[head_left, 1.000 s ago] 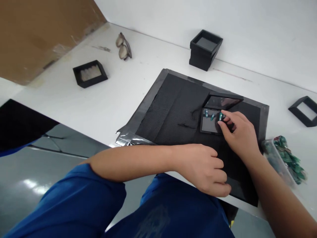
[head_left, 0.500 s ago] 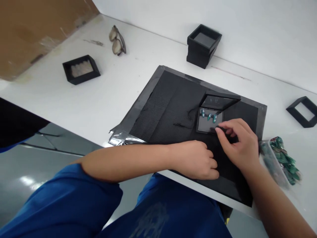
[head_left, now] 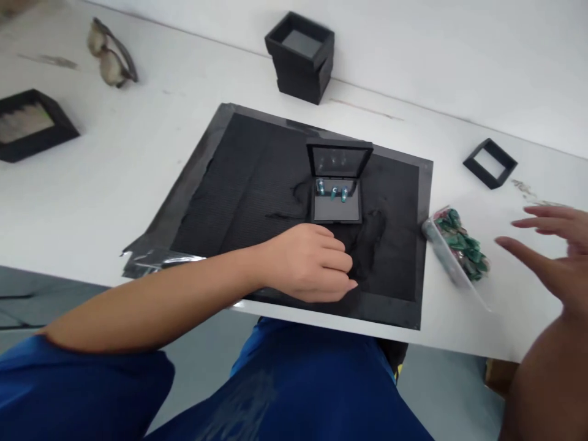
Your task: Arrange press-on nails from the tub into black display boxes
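A small black display case (head_left: 337,208) stands with its lid raised on a black mat (head_left: 257,184); three teal pieces (head_left: 332,190) sit in a row inside it. My left hand (head_left: 312,262) rests on the mat just in front of the case, fingers curled under, with nothing visible in them. My right hand (head_left: 551,257) hovers at the right edge of view with fingers spread, empty, beside a clear bag of teal pieces (head_left: 457,248).
A stack of black cases (head_left: 301,56) stands by the back wall. An empty black frame (head_left: 489,162) lies at the right, another black case (head_left: 27,124) at the far left, and glasses (head_left: 109,54) beyond it. The white table's front edge runs below the mat.
My right hand left the display case and swung out to the right past the bag, fingers now spread. The view panned right. My left hand stayed on the mat.
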A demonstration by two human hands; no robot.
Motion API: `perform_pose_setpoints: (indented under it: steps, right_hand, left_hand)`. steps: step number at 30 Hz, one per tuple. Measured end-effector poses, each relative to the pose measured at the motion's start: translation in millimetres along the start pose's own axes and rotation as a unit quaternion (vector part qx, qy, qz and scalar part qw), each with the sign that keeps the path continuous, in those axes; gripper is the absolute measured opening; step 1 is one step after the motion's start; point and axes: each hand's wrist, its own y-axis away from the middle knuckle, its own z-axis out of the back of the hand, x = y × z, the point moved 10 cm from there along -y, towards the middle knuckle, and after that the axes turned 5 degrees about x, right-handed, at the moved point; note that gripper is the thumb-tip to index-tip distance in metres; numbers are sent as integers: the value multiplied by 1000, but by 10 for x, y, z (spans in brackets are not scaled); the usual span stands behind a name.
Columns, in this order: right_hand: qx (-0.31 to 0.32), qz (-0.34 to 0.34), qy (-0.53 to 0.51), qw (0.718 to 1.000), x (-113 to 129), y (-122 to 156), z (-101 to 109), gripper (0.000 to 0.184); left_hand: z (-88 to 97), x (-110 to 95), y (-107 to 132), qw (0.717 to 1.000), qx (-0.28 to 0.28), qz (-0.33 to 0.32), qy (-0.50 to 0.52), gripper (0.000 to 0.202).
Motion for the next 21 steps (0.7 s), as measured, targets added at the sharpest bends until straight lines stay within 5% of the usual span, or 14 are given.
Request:
perform_pose_setpoints:
  steps: [3,8,21]
  right_hand:
    - [104,61,-34,992,79,-97,-311,15]
    - [130,96,-44,986,323,-150,-540,16]
    - [166,155,-30,973,752,113,-606,19]
  left_hand:
    - [-35,69,-18,1000,-5,6,28,42]
    - [-246,187,39,997,42,28,54,61]
    - [-401,204,104,998,48,15,49,53]
